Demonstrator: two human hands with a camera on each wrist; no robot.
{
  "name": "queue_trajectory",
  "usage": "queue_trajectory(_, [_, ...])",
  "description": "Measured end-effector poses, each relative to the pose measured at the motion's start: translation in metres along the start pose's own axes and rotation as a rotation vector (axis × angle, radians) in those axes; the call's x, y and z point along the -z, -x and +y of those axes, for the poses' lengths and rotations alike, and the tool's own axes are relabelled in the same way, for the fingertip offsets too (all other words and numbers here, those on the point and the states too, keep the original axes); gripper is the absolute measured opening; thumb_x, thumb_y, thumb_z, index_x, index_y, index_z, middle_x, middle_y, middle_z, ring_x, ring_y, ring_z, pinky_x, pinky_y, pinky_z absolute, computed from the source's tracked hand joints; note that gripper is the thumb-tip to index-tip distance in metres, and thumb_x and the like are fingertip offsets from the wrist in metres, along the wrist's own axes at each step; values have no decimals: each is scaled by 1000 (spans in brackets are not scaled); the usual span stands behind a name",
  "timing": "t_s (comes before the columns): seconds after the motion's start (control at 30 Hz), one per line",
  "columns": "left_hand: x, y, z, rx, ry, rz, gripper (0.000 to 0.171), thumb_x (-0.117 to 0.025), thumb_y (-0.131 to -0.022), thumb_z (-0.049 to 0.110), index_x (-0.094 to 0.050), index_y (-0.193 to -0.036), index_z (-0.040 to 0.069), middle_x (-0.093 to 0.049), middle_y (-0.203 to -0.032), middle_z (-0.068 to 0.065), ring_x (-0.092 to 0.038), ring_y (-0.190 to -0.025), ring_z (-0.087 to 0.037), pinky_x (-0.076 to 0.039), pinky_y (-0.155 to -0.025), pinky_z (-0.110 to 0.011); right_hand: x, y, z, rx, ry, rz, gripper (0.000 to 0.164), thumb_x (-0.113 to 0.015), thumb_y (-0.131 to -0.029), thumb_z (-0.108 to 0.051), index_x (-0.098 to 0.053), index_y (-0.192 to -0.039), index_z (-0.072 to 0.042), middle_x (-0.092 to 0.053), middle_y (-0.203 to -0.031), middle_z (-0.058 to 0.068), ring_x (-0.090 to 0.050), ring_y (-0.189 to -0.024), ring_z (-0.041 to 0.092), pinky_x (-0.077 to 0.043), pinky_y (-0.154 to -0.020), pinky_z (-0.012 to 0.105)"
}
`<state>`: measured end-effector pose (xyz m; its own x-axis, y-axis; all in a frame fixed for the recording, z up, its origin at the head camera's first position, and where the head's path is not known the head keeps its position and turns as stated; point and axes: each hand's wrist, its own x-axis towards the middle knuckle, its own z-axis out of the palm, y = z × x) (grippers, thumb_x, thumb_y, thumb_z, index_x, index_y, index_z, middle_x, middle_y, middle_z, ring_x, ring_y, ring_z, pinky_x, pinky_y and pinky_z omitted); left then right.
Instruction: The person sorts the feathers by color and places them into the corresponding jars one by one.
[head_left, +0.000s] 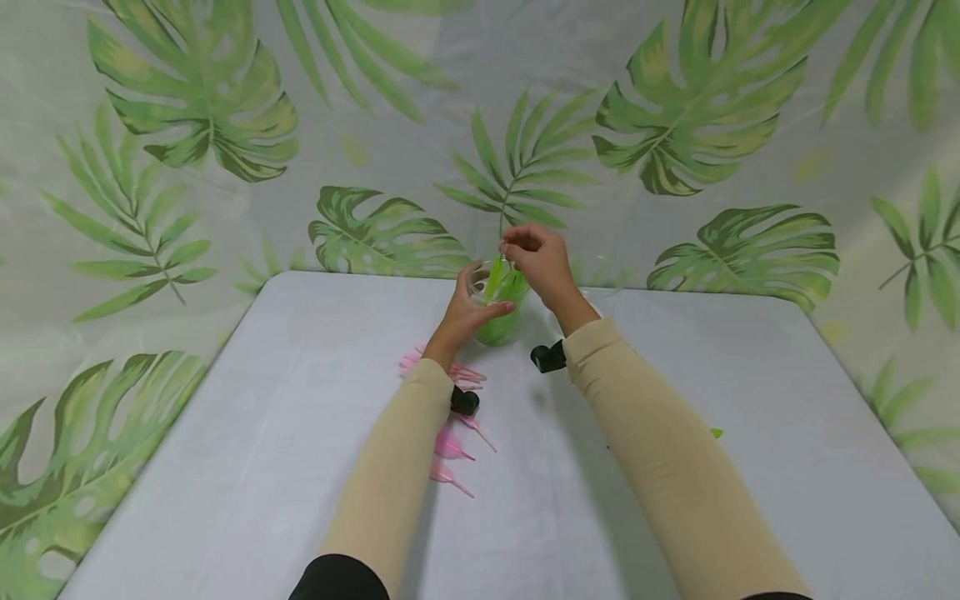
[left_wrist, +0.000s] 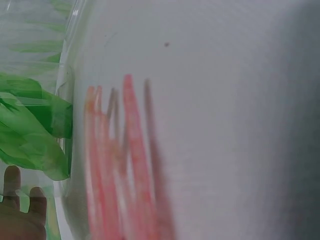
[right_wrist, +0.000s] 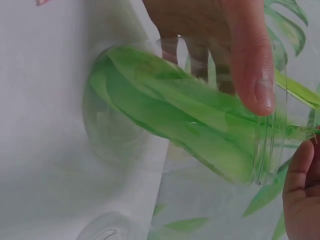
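Head view has two tan sleeves (head_left: 660, 450) closest, reaching over the white surface (head_left: 225, 417) to a clear jar (head_left: 498, 335). On the near side of the jar lie pink feathery pieces (head_left: 452, 447) with thin stems, some tucked behind the left sleeve. Also nearer than the jar, and well off to its right, a tiny green tip (head_left: 717, 433) peeks out by the right sleeve. The jar is at the far part of the surface with its mouth up. The left hand (head_left: 465, 312) wraps around the jar, thumb on the near side. Inside the jar, soft green pieces (right_wrist: 185, 117) lean in a bunch. At the jar's mouth, the right hand (head_left: 543, 262) has bent fingers that pinch the thin end of a green piece (right_wrist: 299, 131). To the right of the jar is another clear container (right_wrist: 102, 228). Behind the jar hangs a pale cloth (head_left: 525, 50) with big green leaves on it.
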<state>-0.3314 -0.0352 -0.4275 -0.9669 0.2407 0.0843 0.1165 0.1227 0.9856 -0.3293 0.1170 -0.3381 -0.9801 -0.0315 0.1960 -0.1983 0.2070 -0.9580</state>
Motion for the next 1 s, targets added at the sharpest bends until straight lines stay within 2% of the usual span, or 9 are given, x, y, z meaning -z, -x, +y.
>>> queue_trajectory(0.13, [-1,-3,-9,-14,-11,23,96,-81,-82,28,-20,-156,25,-38,-155,-3,-34,-145,-25,-34,-117,-50,1,1,2,-17,16,-18,21,-65,-96,-16,-68,-115,-8,-68,-107,2,-61,-90,10,-51,-81,29])
queue_trajectory(0.3, [-2,-3,-10,-27,-6,19,96,-81,-82,28,-19,-156,23,-36,-156,-6,-32,-147,-30,-34,-117,-52,3,2,3,-42,60,-47,24,-62,-98,-18,-69,-118,-8,-68,-119,9,-61,-100,16,-51,-85,32])
queue_trajectory(0.43, [-1,-1,-8,-41,-6,7,97,-80,-83,27,-17,-157,19,-33,-158,-12,-29,-148,-35,-34,-116,-54,6,4,0,-49,128,-92,27,-60,-100,-23,-70,-121,-11,-65,-130,8,-60,-111,21,-51,-92,38])
queue_trajectory(0.53, [-1,-1,-7,-48,-18,8,98,-80,-83,27,-17,-157,18,-33,-158,-12,-30,-147,-35,-34,-116,-54,11,6,-6,-28,198,-129,27,-59,-101,-26,-70,-122,-13,-64,-132,7,-61,-115,23,-50,-95,41])
queue_trajectory(0.63, [-1,-2,-8,-51,-29,10,98,-79,-83,27,-16,-157,18,-34,-158,-11,-31,-147,-35,-33,-116,-54,21,11,-14,24,304,-161,27,-58,-101,-28,-69,-122,-15,-65,-130,7,-61,-115,24,-51,-93,44])
queue_trajectory(0.77, [-2,-3,-7,-55,-19,3,97,-79,-84,24,-16,-157,18,-34,-157,-14,-31,-146,-36,-33,-116,-53,42,25,-25,146,429,-193,25,-58,-101,-23,-70,-119,-12,-66,-127,8,-62,-111,27,-52,-90,46])
queue_trajectory(0.9, [-3,-3,-7,-60,-7,5,97,-80,-83,22,-17,-157,19,-34,-157,-17,-31,-146,-38,-32,-116,-53,65,44,-30,259,516,-245,19,-59,-99,-17,-71,-112,-9,-67,-120,9,-63,-103,25,-53,-87,43])
queue_trajectory(1.0, [-2,-4,-10,-67,-10,8,96,-80,-83,22,-18,-156,19,-34,-157,-17,-31,-145,-39,-31,-117,-53,82,60,-28,313,577,-311,17,-60,-99,-14,-72,-109,-8,-67,-115,9,-63,-98,23,-53,-83,41])
